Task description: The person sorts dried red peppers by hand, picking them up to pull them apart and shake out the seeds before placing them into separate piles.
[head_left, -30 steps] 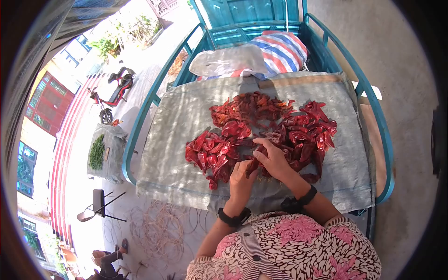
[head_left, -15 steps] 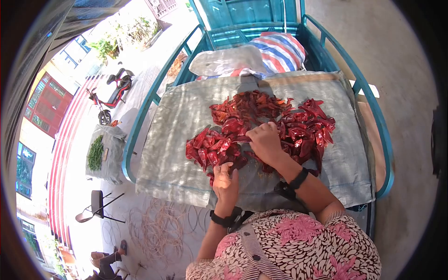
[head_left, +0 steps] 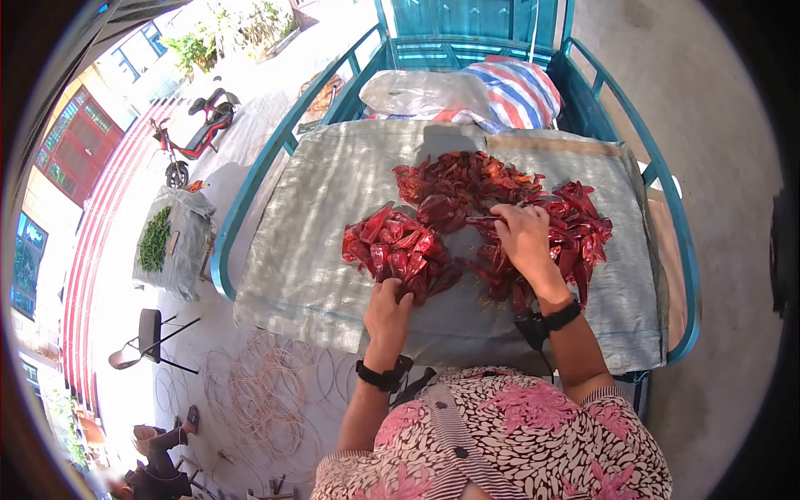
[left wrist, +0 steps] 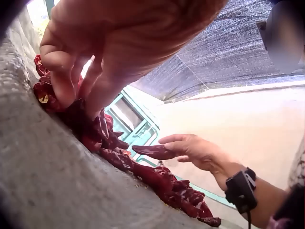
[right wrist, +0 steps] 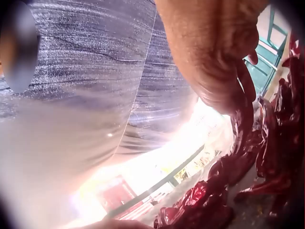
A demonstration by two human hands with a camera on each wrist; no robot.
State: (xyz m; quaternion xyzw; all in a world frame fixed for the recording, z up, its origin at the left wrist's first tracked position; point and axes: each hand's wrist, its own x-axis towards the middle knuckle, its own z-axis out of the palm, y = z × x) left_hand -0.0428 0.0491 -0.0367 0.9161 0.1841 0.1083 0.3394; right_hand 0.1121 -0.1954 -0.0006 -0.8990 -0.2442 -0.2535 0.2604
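Observation:
Dried red chili peppers lie in a left pile (head_left: 390, 237), a right pile (head_left: 586, 223) and a back pile (head_left: 475, 175) of smaller, more torn-looking pieces. The right hand (head_left: 527, 240) is over the inner side of the right pile. Between its thumb and fingers it pinches one long dried chili pepper (left wrist: 153, 152), raised over the others in the left wrist view. At the near edge of the left pile is the left hand (head_left: 388, 317). Its fingers (left wrist: 62, 83) point down and pinch a dark red pepper, partly hidden beneath them.
A grey woven sheet (head_left: 292, 250) bears the piles on a blue-green cart with side rails (head_left: 258, 187). Behind them lie a striped sack (head_left: 521, 92) and a clear plastic bag (head_left: 429, 92). To the left stand a scooter (head_left: 196, 137), a folding chair (head_left: 152, 335) and coiled wire (head_left: 258, 392).
The hands, together a second ago, have parted. The left has gone to the left pile's near edge; the right has come back toward the right pile with a pepper. The head view has shifted slightly.

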